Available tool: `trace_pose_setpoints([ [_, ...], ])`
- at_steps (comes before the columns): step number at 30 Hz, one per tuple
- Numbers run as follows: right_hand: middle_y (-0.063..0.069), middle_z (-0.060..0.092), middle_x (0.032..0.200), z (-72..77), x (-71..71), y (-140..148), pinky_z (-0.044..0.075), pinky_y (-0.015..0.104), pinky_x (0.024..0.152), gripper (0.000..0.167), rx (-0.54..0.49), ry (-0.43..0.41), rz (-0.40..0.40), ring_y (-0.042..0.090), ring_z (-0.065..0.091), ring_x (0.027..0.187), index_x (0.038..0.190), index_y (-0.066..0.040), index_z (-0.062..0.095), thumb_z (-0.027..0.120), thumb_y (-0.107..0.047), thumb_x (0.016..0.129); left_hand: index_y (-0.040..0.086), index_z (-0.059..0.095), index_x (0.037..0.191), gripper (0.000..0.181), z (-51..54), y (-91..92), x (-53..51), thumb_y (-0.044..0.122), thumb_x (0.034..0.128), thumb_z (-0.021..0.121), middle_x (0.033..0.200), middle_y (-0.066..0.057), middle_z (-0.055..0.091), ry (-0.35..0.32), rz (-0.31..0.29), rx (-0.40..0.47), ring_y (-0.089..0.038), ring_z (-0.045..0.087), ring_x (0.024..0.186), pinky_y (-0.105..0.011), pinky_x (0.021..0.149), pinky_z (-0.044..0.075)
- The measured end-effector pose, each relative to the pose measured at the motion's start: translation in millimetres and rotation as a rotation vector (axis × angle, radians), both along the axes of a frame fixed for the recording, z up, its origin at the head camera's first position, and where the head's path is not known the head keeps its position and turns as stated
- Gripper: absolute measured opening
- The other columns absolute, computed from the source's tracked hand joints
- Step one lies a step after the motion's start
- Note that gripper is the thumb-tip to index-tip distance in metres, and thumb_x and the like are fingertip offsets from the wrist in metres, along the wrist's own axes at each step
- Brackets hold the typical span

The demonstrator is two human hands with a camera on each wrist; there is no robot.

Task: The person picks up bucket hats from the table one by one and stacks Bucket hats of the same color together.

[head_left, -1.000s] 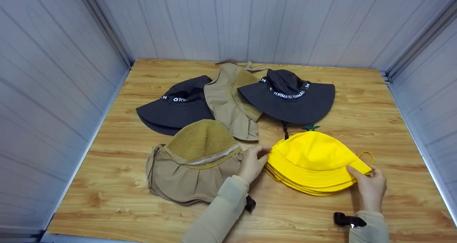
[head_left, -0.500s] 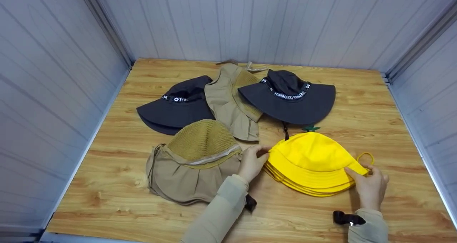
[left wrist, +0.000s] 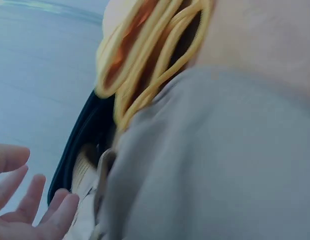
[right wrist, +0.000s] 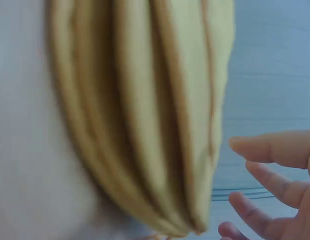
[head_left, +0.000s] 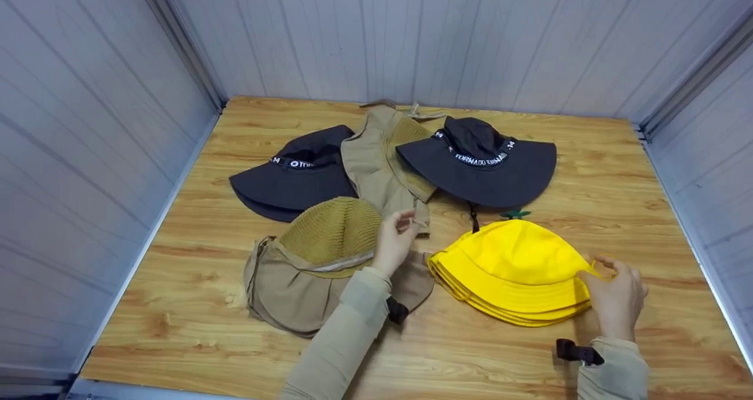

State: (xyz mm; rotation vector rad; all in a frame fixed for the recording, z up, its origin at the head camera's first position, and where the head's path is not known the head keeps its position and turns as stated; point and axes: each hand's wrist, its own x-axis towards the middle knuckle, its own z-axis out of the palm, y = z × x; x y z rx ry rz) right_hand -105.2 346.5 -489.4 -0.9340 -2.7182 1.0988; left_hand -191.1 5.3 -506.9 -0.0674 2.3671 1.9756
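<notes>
Yellow bucket hats (head_left: 512, 259) lie flat in a stack at front right, brim edges layered, with a green leaf ornament (head_left: 516, 213) at the crown. Beside the stack's right end is my right hand (head_left: 616, 294); its fingers (right wrist: 265, 145) are spread apart from the brims in the right wrist view. My left hand (head_left: 394, 244) hovers over the right side of a khaki hat (head_left: 312, 300) with a ribbed tan crown (head_left: 332, 232). Nothing is in that hand, and its fingers (left wrist: 30, 200) stand loosely apart in the left wrist view.
Behind lie a dark wide-brimmed hat (head_left: 294, 182) at left, another khaki hat (head_left: 376, 159) in the middle, and a dark hat with a lettered band (head_left: 494, 170) overlapping it. Pale panel walls (head_left: 388, 35) border the wooden table (head_left: 194, 347) at the back and sides.
My left hand has let go of the yellow hats' left end and moved left and up, over the khaki hat. My right hand has released the right brim and shifted slightly right.
</notes>
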Motion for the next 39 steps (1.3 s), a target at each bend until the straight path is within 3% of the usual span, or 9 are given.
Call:
trace_pose_setpoints([
  [4, 0.019, 0.053, 0.138, 9.2, -6.6, -19.3, 0.043, 0.033, 0.089, 0.044, -0.087, 0.123, 0.015, 0.03, 0.049, 0.12, 0.136, -0.002, 0.057, 0.064, -0.02, 0.096, -0.006, 0.059, 0.129, 0.035, 5.5, -8.0, -14.4, -0.003, 0.0942, 0.056, 0.131, -0.026, 0.053, 0.006, 0.071, 0.021, -0.04, 0.053, 0.124, -0.045, 0.106, 0.046],
  [9, 0.011, 0.063, 0.124, 9.3, -20.3, -54.5, 0.043, 0.017, 0.085, 0.041, -0.224, 0.244, 0.123, 0.013, 0.052, 0.106, 0.132, -0.003, 0.059, 0.066, -0.019, 0.096, -0.002, 0.053, 0.137, 0.041, 8.7, -15.8, -32.2, 0.001, 0.0963, 0.057, 0.142, -0.026, 0.044, -0.034, 0.13, 0.021, -0.039, 0.047, 0.13, -0.046, 0.103, 0.045],
  [11, 0.003, 0.065, 0.116, 8.3, -26.6, -67.3, 0.045, 0.014, 0.085, 0.04, -0.327, 0.272, 0.166, 0.009, 0.054, 0.101, 0.131, -0.001, 0.058, 0.067, -0.016, 0.095, 0.0, 0.052, 0.139, 0.044, 8.4, -19.2, -37.9, 0.005, 0.096, 0.059, 0.148, -0.025, 0.039, -0.045, 0.164, -0.008, -0.038, 0.044, 0.134, -0.046, 0.105, 0.043],
  [14, -0.009, 0.066, 0.105, 9.2, -36.5, -83.3, 0.05, 0.014, 0.086, 0.043, -0.584, 0.286, 0.203, 0.005, 0.058, 0.099, 0.133, 0.002, 0.054, 0.067, -0.012, 0.095, 0.002, 0.05, 0.14, 0.047, 6.6, -23.8, -44.8, 0.008, 0.0947, 0.061, 0.153, -0.023, 0.031, -0.053, 0.231, -0.04, -0.039, 0.04, 0.136, -0.048, 0.108, 0.04],
  [19, -0.004, 0.065, 0.114, 13.7, -57.2, -104.0, 0.05, 0.026, 0.101, 0.048, -0.988, 0.199, 0.225, 0.013, 0.064, 0.109, 0.141, -0.001, 0.042, 0.061, -0.012, 0.099, 0.002, 0.043, 0.146, 0.056, 3.0, -29.8, -51.2, 0.011, 0.0939, 0.064, 0.159, -0.022, 0.02, -0.079, 0.336, -0.003, -0.04, 0.032, 0.144, -0.048, 0.115, 0.036],
  [24, 0.004, 0.058, 0.129, 13.4, -75.1, -125.1, 0.041, 0.035, 0.113, 0.053, -1.18, 0.07, 0.198, 0.017, 0.063, 0.111, 0.148, -0.004, 0.033, 0.056, -0.013, 0.101, 0.006, 0.035, 0.152, 0.062, -1.8, -33.3, -51.0, 0.007, 0.0949, 0.06, 0.161, -0.022, 0.017, -0.122, 0.355, 0.037, -0.037, 0.022, 0.149, -0.048, 0.119, 0.029],
  [28, 0.017, 0.042, 0.148, 8.7, -82.9, -142.5, 0.031, 0.04, 0.119, 0.058, -1.331, 0.011, 0.187, 0.03, 0.049, 0.133, 0.154, -0.002, 0.022, 0.049, -0.009, 0.103, 0.008, 0.035, 0.152, 0.062, -6.9, -36.3, -49.4, 0.005, 0.0943, 0.057, 0.159, -0.019, 0.026, -0.132, 0.359, 0.034, -0.034, 0.03, 0.145, -0.046, 0.116, 0.031],
  [33, 0.022, 0.008, 0.165, 4.2, -94.0, -159.6, 0.02, 0.044, 0.124, 0.062, -1.434, -0.062, 0.207, 0.037, 0.016, 0.152, 0.158, -0.002, 0.008, 0.04, -0.012, 0.106, 0.008, 0.032, 0.154, 0.064, -11.5, -40.0, -47.8, 0.004, 0.0939, 0.054, 0.156, -0.02, 0.029, -0.159, 0.367, 0.064, -0.032, 0.035, 0.14, -0.045, 0.112, 0.034],
  [39, 0.026, 0.005, 0.163, -2.4, -107.3, -175.3, 0.017, 0.047, 0.124, 0.061, -1.433, -0.136, 0.132, 0.04, 0.014, 0.151, 0.156, -0.005, 0.017, 0.046, -0.015, 0.103, 0.005, 0.024, 0.155, 0.066, -17.8, -44.9, -48.4, 0.006, 0.0963, 0.054, 0.158, -0.022, 0.025, -0.198, 0.349, 0.197, -0.034, 0.028, 0.147, -0.045, 0.117, 0.033],
])
